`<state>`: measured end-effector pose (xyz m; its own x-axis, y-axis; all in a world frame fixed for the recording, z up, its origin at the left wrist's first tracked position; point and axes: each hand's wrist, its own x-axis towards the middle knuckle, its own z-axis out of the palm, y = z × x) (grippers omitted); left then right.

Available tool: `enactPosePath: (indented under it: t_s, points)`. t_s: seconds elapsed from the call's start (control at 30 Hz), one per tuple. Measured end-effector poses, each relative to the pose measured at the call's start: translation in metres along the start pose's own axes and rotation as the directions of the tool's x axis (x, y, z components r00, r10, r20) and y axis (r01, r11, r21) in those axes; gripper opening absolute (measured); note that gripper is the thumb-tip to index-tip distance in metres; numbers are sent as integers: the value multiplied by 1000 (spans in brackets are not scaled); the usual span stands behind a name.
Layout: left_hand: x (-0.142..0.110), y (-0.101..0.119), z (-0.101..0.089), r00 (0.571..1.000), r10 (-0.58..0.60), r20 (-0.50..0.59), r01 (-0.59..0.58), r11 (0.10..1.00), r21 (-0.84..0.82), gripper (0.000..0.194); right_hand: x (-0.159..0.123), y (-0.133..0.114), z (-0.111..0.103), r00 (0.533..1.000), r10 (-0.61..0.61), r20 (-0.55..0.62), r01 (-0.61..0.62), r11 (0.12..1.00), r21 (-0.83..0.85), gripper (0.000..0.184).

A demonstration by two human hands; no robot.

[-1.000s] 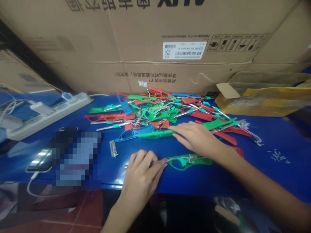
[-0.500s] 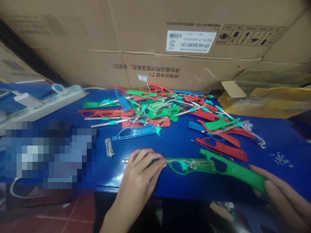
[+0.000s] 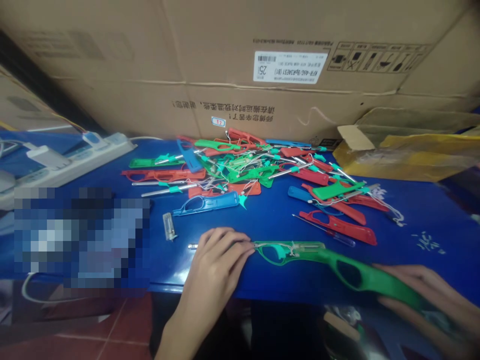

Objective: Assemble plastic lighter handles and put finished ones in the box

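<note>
Fingers of our left hand [image 3: 219,257] close around a metal rod [image 3: 192,246] near the worktop's [image 3: 270,285] front edge; rightward lies the wired green shell [image 3: 305,257], then a second green shell [image 3: 378,280], its right end gripped between our blurred right hand's [image 3: 438,295] fingers.

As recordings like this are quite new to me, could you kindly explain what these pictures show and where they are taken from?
There is no machine here: the bare hands belong to the person wearing the camera. Every picture comes from that one camera, on the head, looking forward and down. The left hand is closed over the narrow end of an open green shell, which has a teal piece inside. The right hand, blurred, holds a second green shell. On the blue table lies a pile of coloured shells, with a power strip further left. Behind stands a large cardboard box.
</note>
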<state>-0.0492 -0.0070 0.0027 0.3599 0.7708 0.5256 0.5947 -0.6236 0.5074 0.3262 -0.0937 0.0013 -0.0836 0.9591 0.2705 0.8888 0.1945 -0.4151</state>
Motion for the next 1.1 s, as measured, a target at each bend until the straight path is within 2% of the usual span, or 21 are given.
enactPosePath:
  t_s: [0.07, 0.17, 0.3, 0.4, 0.67, 0.93, 1.1]
  points:
    - [0, 0, 0, 1000, -12, 6, 12, 1000, -16, 14, 15, -10, 1, 1000, 4, -13, -3, 999, 35, 33]
    - [0, 0, 0, 999, -28, 16, 28, 999, -31, 12, 43, -28, 13, 996, -53, -72, 55, 998, 35, 45]
    - [1, 1, 1, 999, -47, 20, 47, 999, -7, 13, 66, -45, 32, 986, -108, -130, 119, 990, 79, 32]
    - [1, 0, 1, 998, -61, 20, 61, 998, -3, 14, 64, -47, 40, 978, -159, -135, 169, 983, 66, 31]
    - [0, -2, 1, 998, -59, 31, 60, 998, -22, 15, 49, -52, 45, 940, -338, -50, 339, 941, 2, 36]
    - [-1, -3, -1, 998, -55, 38, 56, 998, -32, 14, 53, -54, 48, 917, -396, -44, 395, 918, -13, 35]
    - [0, -3, -1, 998, -45, 41, 46, 999, -26, 14, 52, -57, 49, 913, -403, -61, 397, 914, -88, 36]
